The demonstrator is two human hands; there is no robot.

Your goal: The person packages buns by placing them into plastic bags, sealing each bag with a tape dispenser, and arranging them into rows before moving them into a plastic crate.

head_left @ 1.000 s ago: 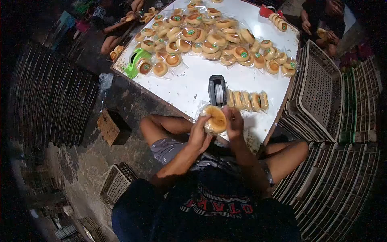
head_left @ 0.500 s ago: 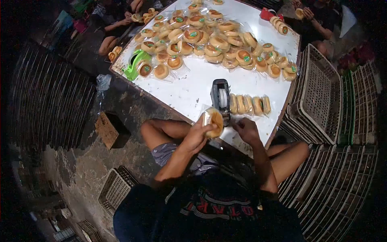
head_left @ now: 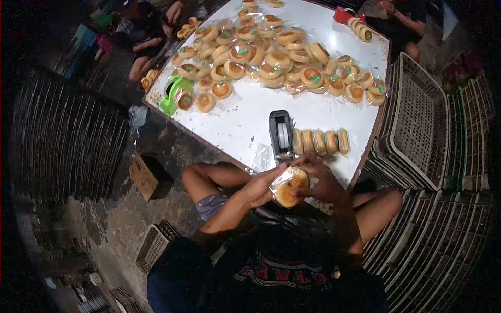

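I hold a round golden bun in a clear plastic bag (head_left: pixel 290 187) in front of my chest, just below the near edge of the white table (head_left: pixel 245 117). My left hand (head_left: pixel 260 187) cups its left side. My right hand (head_left: pixel 322 180) grips its right side and top. A black tape dispenser (head_left: pixel 281 134) stands on the table right above my hands. Beside it lies a row of several bagged buns on edge (head_left: pixel 320 141).
A large heap of bagged buns (head_left: pixel 276 57) covers the far half of the table, with a green tape dispenser (head_left: pixel 174 94) at the left. Other people sit at the far corners. Stacked plastic crates (head_left: pixel 417 125) stand to the right, wire racks to the left.
The bun has come down from the tape dispenser toward my chest. My right hand, which was apart from it half a second ago, is back on it.
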